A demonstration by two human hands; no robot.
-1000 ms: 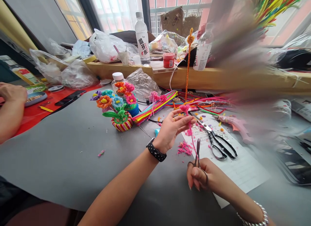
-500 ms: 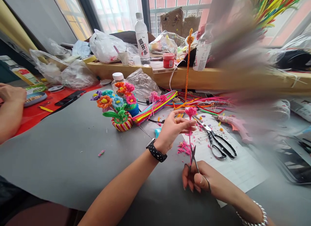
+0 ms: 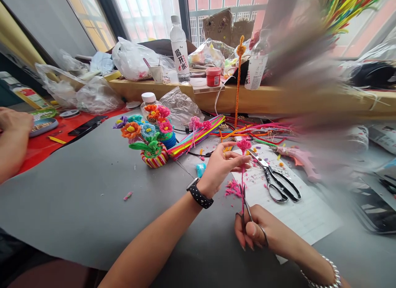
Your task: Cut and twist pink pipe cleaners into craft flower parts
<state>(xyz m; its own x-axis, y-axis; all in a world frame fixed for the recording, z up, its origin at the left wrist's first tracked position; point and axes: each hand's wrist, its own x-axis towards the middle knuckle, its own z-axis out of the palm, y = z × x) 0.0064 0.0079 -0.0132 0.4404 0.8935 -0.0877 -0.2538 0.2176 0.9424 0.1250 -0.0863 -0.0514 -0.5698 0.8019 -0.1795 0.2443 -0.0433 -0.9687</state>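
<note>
Between the fingertips of my left hand [image 3: 222,166] is a pink pipe-cleaner flower [image 3: 243,145], its head up and its thin pink stem hanging down. Below it, my right hand [image 3: 255,228] grips small scissors [image 3: 244,203] by the loops, blades pointing upward alongside the stem. Whether the blades touch the stem I cannot tell. Pink fuzz clippings [image 3: 233,188] lie on the grey mat just behind the blades. A larger pair of black-handled scissors [image 3: 276,182] rests on a white sheet of paper [image 3: 305,216] to the right of my hands.
A striped pot of pipe-cleaner flowers [image 3: 154,155] stands left of my hands, beside a bundle of coloured pipe cleaners [image 3: 198,137]. A pink glue gun [image 3: 298,158] lies at right. Water bottles [image 3: 179,50] line the wooden ledge. Another person's hand [image 3: 15,123] is at far left.
The scissor blades have drawn closer together along the stem. My right hand has shifted very slightly right, and the flower head sits a touch lower. The view has moved slightly.
</note>
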